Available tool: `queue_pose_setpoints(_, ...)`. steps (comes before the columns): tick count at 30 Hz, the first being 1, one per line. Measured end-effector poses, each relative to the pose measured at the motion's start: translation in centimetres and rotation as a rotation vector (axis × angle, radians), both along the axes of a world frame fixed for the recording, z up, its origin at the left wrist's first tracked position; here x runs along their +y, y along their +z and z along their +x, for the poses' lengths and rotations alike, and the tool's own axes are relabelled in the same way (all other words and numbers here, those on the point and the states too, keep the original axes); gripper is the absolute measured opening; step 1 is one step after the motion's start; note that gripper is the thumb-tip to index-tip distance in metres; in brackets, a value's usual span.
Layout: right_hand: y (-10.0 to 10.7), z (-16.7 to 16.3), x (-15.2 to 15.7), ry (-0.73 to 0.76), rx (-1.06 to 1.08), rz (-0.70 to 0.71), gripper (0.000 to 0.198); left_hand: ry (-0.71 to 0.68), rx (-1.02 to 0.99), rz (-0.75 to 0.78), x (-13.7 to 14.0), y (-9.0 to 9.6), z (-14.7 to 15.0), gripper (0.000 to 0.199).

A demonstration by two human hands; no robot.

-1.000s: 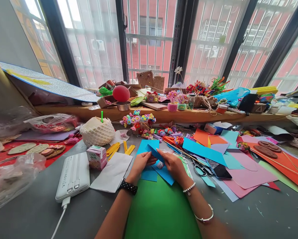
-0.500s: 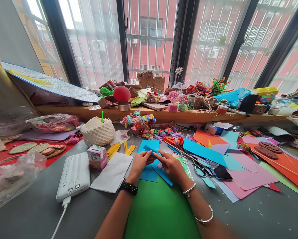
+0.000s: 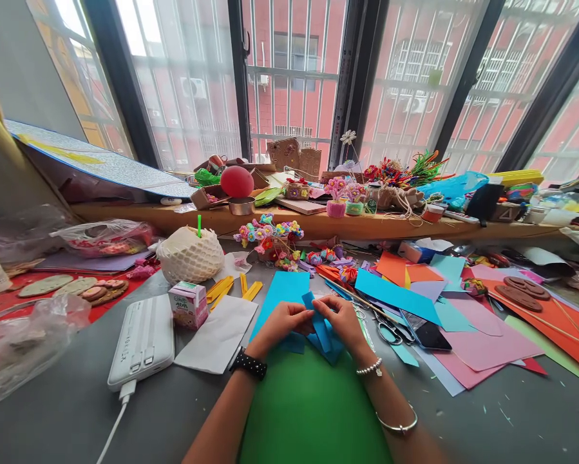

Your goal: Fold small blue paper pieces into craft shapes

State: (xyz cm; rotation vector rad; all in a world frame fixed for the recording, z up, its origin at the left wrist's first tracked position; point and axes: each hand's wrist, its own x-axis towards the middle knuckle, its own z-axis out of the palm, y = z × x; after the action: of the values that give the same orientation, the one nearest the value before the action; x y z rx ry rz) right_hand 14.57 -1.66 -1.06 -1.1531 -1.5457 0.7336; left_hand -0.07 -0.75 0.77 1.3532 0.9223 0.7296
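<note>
Between my hands is a narrow folded strip of blue paper [image 3: 321,330], tilted over the green surface. My right hand [image 3: 343,324] pinches it near its upper end. The thumb and fingers of my left hand [image 3: 285,322] are closed at its left edge. A flat blue sheet [image 3: 288,285] lies beneath and behind my left hand. More blue paper shows below the strip, partly covered by my hands. The green surface [image 3: 313,406] spreads between my forearms.
To the left are a white napkin [image 3: 216,335], a pink drink carton [image 3: 189,305] and a white power bank [image 3: 142,335] with a cable. Scissors [image 3: 389,330], a phone [image 3: 429,334] and coloured paper [image 3: 492,328] lie right. Crocheted flowers [image 3: 270,235] stand behind.
The blue strip has turned from lying slantwise at my fingertips to pointing down toward me. My right hand has drawn its fingers in around its upper end; my left hand has shifted slightly right.
</note>
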Motion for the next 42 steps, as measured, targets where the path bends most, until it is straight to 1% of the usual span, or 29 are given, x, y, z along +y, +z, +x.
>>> queue_pose_setpoints(5,-0.39,-0.03,0.24,-0.004,0.077,-0.061,0.028,0.062,-0.018,0.057,0.19,-0.35,0.04,0.027)
queue_pose_setpoints(12,-0.33,0.00,0.17,-0.003,0.087,-0.031,0.028,0.088,-0.008,0.074,0.09,-0.17,0.20,0.027)
queue_pose_setpoints(20,-0.33,-0.36,0.03,-0.053,0.001,-0.006,0.028,0.098,-0.035,0.070,0.13,-0.18,0.25,0.029)
queue_pose_setpoints(27,-0.38,-0.07,0.09,0.009,-0.005,-0.043,0.029,0.229,-0.039,0.110,0.46,-0.10,-0.06,0.028)
queue_pose_setpoints(33,-0.41,-0.11,0.02,-0.006,-0.026,-0.029,0.027,0.222,-0.037,0.112,0.54,-0.24,0.01,0.029)
queue_pose_setpoints(42,-0.45,-0.43,0.01,0.013,-0.081,-0.025,0.028,0.286,-0.029,0.124,0.37,0.08,-0.12,0.029)
